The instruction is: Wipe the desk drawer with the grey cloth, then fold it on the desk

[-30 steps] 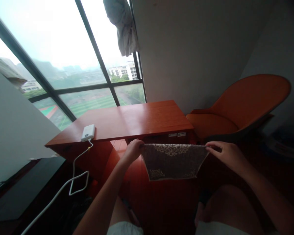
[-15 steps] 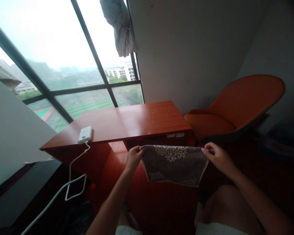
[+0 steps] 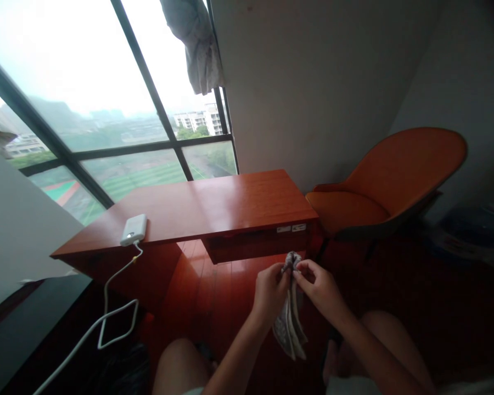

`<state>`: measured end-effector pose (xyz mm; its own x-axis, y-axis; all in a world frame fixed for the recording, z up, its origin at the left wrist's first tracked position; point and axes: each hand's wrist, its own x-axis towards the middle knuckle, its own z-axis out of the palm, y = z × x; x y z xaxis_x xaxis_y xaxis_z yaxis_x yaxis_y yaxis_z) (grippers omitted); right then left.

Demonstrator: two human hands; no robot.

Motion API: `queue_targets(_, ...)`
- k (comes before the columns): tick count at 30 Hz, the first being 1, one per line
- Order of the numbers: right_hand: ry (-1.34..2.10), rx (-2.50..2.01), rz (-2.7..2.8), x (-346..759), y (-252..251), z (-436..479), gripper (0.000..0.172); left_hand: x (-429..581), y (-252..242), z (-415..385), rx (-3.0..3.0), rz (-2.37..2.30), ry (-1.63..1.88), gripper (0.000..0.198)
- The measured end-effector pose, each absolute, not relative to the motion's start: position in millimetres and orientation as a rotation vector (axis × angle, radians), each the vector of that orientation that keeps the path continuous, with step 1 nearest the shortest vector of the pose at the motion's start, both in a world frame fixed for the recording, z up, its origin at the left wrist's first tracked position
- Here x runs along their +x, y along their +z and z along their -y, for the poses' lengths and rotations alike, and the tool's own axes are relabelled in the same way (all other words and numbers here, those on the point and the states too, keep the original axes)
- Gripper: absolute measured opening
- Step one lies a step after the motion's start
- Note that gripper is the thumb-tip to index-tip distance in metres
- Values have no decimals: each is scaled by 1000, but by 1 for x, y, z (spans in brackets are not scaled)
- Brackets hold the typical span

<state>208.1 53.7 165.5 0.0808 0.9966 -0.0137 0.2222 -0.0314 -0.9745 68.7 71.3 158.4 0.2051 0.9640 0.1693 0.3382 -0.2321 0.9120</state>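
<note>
A small grey-brown patterned cloth (image 3: 288, 329) with pale edges hangs in bunched folds below my two hands. My left hand (image 3: 270, 289) pinches its gathered top from the left. From the right, my right hand (image 3: 318, 285) grips the same top, with thumb and forefinger closed on it. The hands are nearly touching, and a short tuft of cloth sticks up between them. Both hands are above the floor, in front of the desk's near side.
A reddish wooden desk (image 3: 214, 206) stands ahead by the window. On its left end lies a white power bank (image 3: 134, 229) with a white cable (image 3: 106, 296) trailing down. An orange chair (image 3: 399, 175) is at the right. My knees are below my hands.
The cloth was stretched wide between my hands. Now the hands have come together and the cloth is gathered into hanging folds.
</note>
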Motion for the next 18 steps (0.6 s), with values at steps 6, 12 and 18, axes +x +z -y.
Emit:
queue_targets(6,1069,-1422,1257,206,161,-46,22,63,162,-69,1900,-1244,921,25)
queue_targets(12,1076,-1385,1349,202,164,-42,28,65,165,-64,1892,-1099,981,31)
queue_targets(18,735,-1381,1612,239,175,-51,21,51,159,-78,1797,-1176,1025,19)
